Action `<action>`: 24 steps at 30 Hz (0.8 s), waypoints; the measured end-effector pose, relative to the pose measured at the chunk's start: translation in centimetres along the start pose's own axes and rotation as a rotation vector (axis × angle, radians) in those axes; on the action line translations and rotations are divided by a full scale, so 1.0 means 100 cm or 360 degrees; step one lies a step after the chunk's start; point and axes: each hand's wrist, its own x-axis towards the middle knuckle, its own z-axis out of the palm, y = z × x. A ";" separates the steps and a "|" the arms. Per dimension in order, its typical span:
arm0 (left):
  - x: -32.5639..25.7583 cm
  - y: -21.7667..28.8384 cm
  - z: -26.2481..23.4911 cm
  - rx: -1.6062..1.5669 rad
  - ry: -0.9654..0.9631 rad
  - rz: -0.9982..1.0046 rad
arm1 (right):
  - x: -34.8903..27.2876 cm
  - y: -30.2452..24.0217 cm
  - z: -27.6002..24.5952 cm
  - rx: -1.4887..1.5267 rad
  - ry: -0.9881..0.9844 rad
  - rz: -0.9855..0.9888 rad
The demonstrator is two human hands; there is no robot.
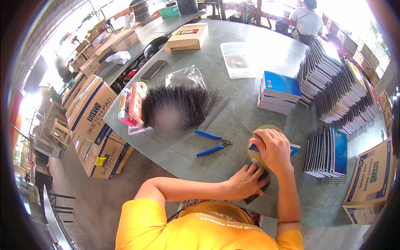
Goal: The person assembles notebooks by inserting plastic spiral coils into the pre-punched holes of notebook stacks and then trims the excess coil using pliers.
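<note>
My right hand is curled over a small blue notebook, mostly hidden under the fingers. Beneath that hand sits a round, tan disc-like piece. A black spiral coil runs from the upper left toward the notebook's edge by my right thumb. Just nearer to me, my left hand has its fingers spread over a dark piece at the table's near side; what that piece is, I cannot tell. To the left lie blue-handled cutting pliers, handles apart. Behind them is a heap of black spiral coils.
Blue notebooks are stacked at centre right, with bound spiral notebooks in rows beyond. A cardboard box stands far right. A plastic tray, phone and carton lie farther back. Boxes are piled left.
</note>
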 end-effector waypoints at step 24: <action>0.047 -0.062 -0.101 0.0039 0.0979 -0.0370 | -0.062 0.054 -0.020 0.1461 0.0092 0.1062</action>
